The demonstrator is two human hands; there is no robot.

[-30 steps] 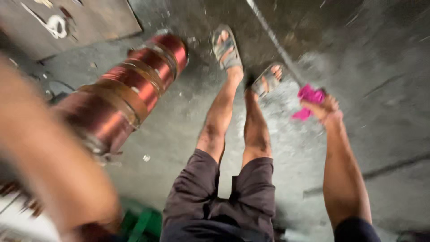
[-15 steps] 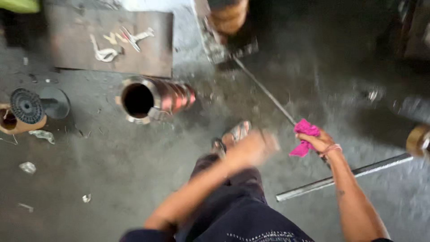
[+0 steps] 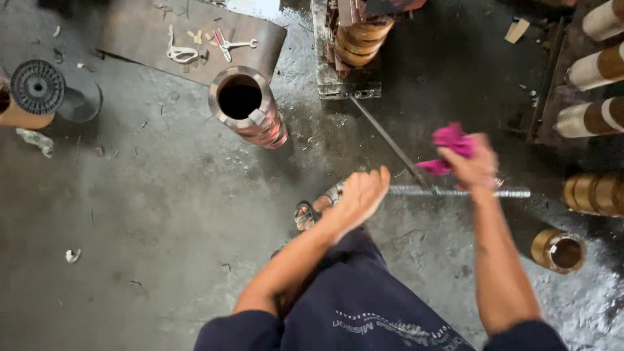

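A threaded metal rod point(image 3: 455, 192) is held level above the floor, in front of my knees. My left hand point(image 3: 359, 197) is closed around its left end. My right hand point(image 3: 473, 166) grips a pink cloth point(image 3: 448, 146) and rests against the rod further right. A thin straight metal bar point(image 3: 389, 140) lies on the floor beneath, running up toward a metal stand. My sandalled foot point(image 3: 309, 213) shows below the left hand.
An upright copper coil cylinder point(image 3: 250, 107) stands on the wet concrete floor ahead. A board with scissors point(image 3: 234, 44) lies behind it. A black spool point(image 3: 38, 88) is at the left. Several wound coils point(image 3: 595, 117) line the right, and a small one point(image 3: 558, 250) sits nearby.
My view has swung from my legs to the floor ahead. My left hand reached forward and closed on the rod, which has come up off the floor. The right hand kept the pink cloth.
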